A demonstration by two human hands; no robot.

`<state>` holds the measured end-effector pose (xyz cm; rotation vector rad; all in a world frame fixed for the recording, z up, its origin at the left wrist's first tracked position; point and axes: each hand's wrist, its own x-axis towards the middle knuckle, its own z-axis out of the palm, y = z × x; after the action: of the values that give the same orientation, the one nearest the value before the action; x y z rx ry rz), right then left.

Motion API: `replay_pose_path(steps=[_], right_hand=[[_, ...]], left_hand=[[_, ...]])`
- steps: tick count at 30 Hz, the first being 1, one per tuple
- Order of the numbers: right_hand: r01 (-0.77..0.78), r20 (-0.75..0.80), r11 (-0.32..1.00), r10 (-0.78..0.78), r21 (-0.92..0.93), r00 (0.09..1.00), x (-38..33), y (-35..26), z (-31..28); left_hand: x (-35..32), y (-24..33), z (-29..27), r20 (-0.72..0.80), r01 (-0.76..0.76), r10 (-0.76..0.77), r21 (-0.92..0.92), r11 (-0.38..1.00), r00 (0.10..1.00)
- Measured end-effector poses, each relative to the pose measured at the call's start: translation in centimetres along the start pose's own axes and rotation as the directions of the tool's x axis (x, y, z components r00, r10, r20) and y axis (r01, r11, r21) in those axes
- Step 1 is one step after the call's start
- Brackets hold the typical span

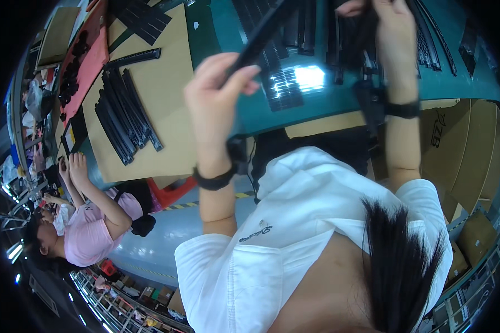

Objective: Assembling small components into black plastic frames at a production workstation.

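Note:
My left hand point(219, 83) is closed, thumb against fingers, around one end of a long black strip point(264, 32). The strip slants up to the right and leaves the top edge. At the upper right, my right hand point(395, 25) is smeared by motion and partly cut off by the frame. A dark blurred piece point(363, 38) lies beside its fingers; whether it is held is unclear. Below and between the hands, flat black slotted strips point(280, 77) lie side by side on the green tabletop point(328, 105). More narrow black strips point(428, 47) are beyond my right wrist.
To the left, a cardboard sheet point(166, 139) carries a pile of black strips point(122, 114) and a single strip point(133, 57). Small black parts point(71, 72) sit on a pink surface point(97, 50). A co-worker in pink point(94, 233) works at left. Cardboard boxes point(461, 150) stand at right.

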<state>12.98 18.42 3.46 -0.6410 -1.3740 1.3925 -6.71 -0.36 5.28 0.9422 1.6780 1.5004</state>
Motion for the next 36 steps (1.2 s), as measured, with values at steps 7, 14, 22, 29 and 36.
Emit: replay_pose_path(steps=[7, 14, 22, 29, 36], right_hand=[[0.827, 0.841, 0.526, -0.342, -0.2, 0.42, -0.9, -0.7, 3.1], [-0.158, 0.867, 0.979, 0.189, -0.129, 0.461, -6.8, 0.3, 6.3], [-0.498, 0.715, 0.867, 0.35, -0.002, 0.606, -7.2, 0.0, 7.0], [-0.462, 0.588, 0.872, 0.29, 0.163, 0.755, -8.0, 0.2, 8.4], [-0.318, 0.146, 0.889, 0.285, 0.329, 0.947, -4.5, 0.9, 9.1]], left_hand=[[-0.7, 8.1, -4.0, -0.076, -0.131, 0.144, 0.151, 0.98, 0.987], [4.0, 3.5, -1.8, -0.074, -0.19, 0.175, -0.311, 0.931, 0.982], [-3.0, -9.1, 0.7, 0.507, 0.352, 0.019, -0.625, 0.696, 0.862], [-4.2, -4.0, 2.3, 0.247, 0.144, -0.073, -0.285, 0.948, 0.966], [-4.2, -4.1, 3.3, 0.303, 0.159, -0.095, -0.193, 0.968, 0.948]])
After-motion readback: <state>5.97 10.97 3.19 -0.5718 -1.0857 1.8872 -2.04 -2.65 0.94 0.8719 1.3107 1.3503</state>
